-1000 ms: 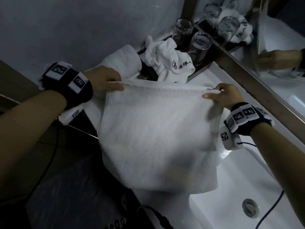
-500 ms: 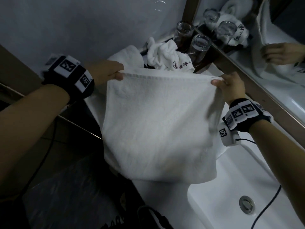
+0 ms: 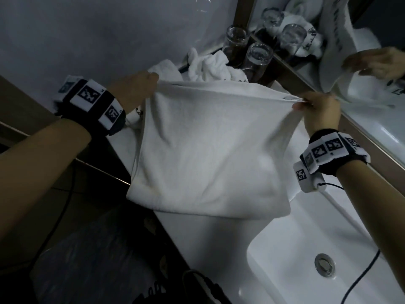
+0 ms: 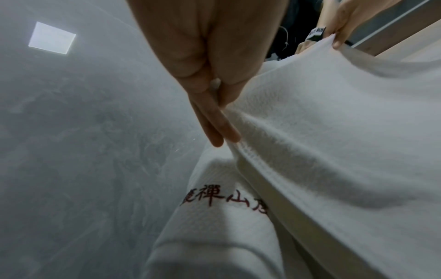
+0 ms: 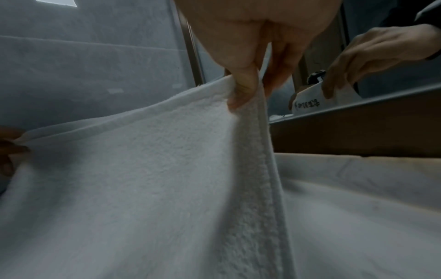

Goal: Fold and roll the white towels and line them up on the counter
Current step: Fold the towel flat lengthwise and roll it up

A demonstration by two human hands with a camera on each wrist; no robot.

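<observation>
A white towel (image 3: 206, 150), folded double, hangs stretched in the air above the white counter (image 3: 210, 233). My left hand (image 3: 140, 86) pinches its top left corner, and my right hand (image 3: 315, 106) pinches the top right corner. In the left wrist view my left fingers (image 4: 214, 120) clamp the towel's hem (image 4: 274, 169). In the right wrist view my thumb (image 5: 243, 90) presses the towel's corner (image 5: 167, 169). A rolled white towel (image 3: 166, 68) lies behind the held one; its red lettering (image 4: 224, 200) shows in the left wrist view. A crumpled white towel (image 3: 210, 66) lies beside it.
Two upturned glasses (image 3: 258, 55) stand at the counter's back by the mirror frame (image 3: 350, 119). The white sink basin (image 3: 306, 270) with its drain (image 3: 324, 264) lies at the lower right. A grey wall (image 3: 87, 36) rises on the left. A dark floor (image 3: 87, 249) lies below the counter edge.
Both hands have spread further apart and pulled the towel's top edge taut. The towel has lifted a little, so its lower edge hangs higher over the counter.
</observation>
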